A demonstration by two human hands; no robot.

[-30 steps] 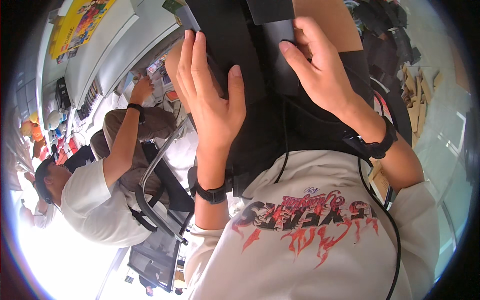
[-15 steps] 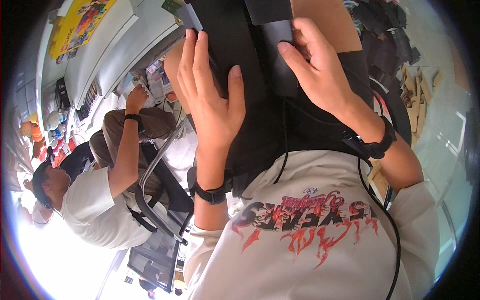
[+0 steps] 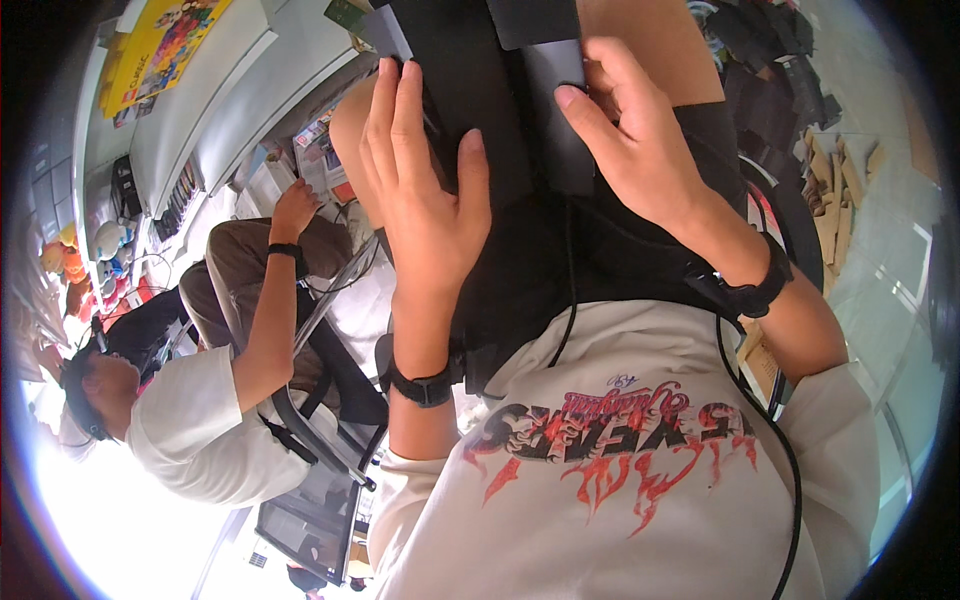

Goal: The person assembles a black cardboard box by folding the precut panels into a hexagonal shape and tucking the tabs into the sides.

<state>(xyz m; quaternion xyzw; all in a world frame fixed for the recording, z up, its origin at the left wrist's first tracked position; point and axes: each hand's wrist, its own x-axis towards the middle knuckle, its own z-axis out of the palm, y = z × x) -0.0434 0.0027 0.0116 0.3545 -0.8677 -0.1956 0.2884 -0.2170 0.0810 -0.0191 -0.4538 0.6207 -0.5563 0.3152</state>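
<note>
A flat black panel (image 3: 480, 90) lies over my lap, against my black shorts. My left hand (image 3: 420, 200) grips its left side, with the fingers stretched along the edge and the thumb pressed on top. My right hand (image 3: 630, 140) holds the right side, thumb tip on a dark grey rectangular part (image 3: 550, 140) of it. Both wrists wear black bands. The panel's upper end runs out of view. A black cable (image 3: 562, 300) hangs from under it across my white printed shirt.
A seated person in a white shirt (image 3: 190, 420) at my left reaches a hand (image 3: 295, 205) toward a cluttered desk. A yellow box (image 3: 165, 45) lies on a white shelf. A black chair frame (image 3: 320, 400) stands between us. Wooden pieces (image 3: 835, 190) litter the floor at right.
The seated person's arm has lowered and shifted slightly toward the desk clutter. My two hands stay in nearly the same grip on the black panel.
</note>
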